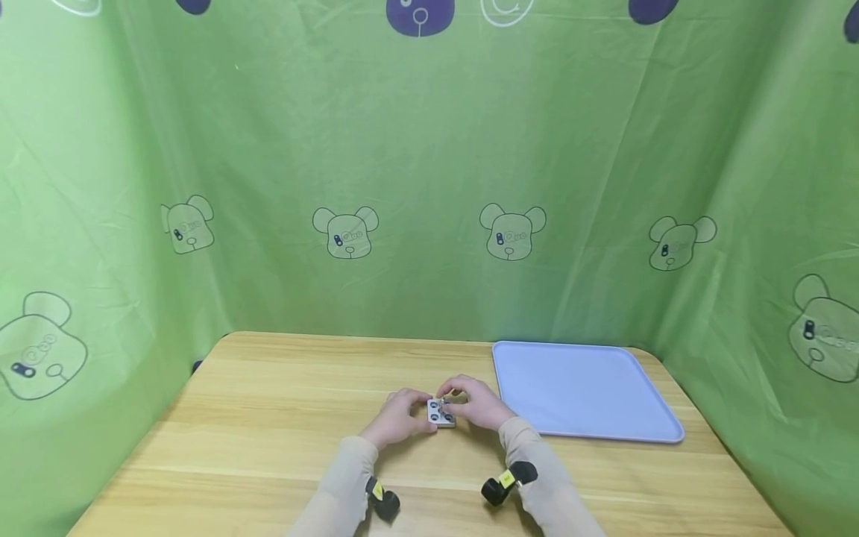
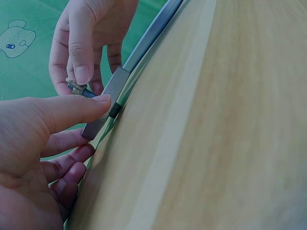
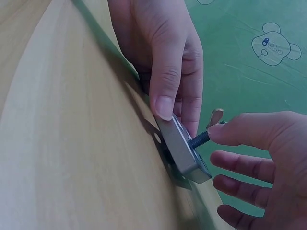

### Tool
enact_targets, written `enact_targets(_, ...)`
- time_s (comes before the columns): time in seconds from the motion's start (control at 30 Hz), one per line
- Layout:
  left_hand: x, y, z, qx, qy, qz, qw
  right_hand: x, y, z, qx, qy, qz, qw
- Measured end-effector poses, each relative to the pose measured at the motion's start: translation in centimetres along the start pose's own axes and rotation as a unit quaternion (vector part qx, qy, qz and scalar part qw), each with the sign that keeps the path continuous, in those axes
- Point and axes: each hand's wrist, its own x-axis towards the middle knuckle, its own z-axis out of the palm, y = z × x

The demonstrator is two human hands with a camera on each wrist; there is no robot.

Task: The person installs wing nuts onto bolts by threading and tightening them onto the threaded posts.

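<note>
Near the middle of the table, my left hand (image 1: 396, 420) holds a small grey metal block (image 3: 178, 147) by its edges, thumb on one side and fingers on the other. Round holes show in the block's upper face in the head view. A dark threaded bolt (image 3: 198, 140) stands out of that face. On the bolt sits a dull metal wing nut (image 3: 216, 116), pinched between the thumb and fingers of my right hand (image 1: 479, 406). The right hand's other fingers are spread beside the block. In the left wrist view, the wing nut (image 2: 76, 87) is partly hidden behind fingertips.
A light blue tray (image 1: 584, 388) lies at the right rear of the wooden table (image 1: 268, 432). Green curtains (image 1: 429, 149) with bear prints surround the table's back and sides. Each wrist wears a black camera strap.
</note>
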Motion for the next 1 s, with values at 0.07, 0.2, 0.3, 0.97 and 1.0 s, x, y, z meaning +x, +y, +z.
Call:
enact_targets(0.07,0.00,-0.01,0.01,0.001,0.000,0.001,1.0000,0.01,0.09,0.02,0.000,0.001,-0.001,1.0000)
enact_targets(0.2,0.08,-0.09,0.08,0.005,0.001,0.004,1.0000,0.00,0.13,0.07,0.001,0.002,0.002,1.0000)
enact_targets(0.3,0.14,-0.17,0.11,0.006,0.001,0.004,1.0000,0.01,0.13,0.11,0.000,0.003,0.003,1.0000)
enact_targets(0.97,0.11,-0.09,0.09,0.009,-0.001,0.006,0.9999,0.07,-0.14,0.23,0.017,0.014,0.041,0.9989)
enact_targets(1.0,0.12,-0.09,0.09,0.008,0.000,0.007,0.9999,0.04,-0.15,0.12,0.020,0.018,0.044,0.9987)
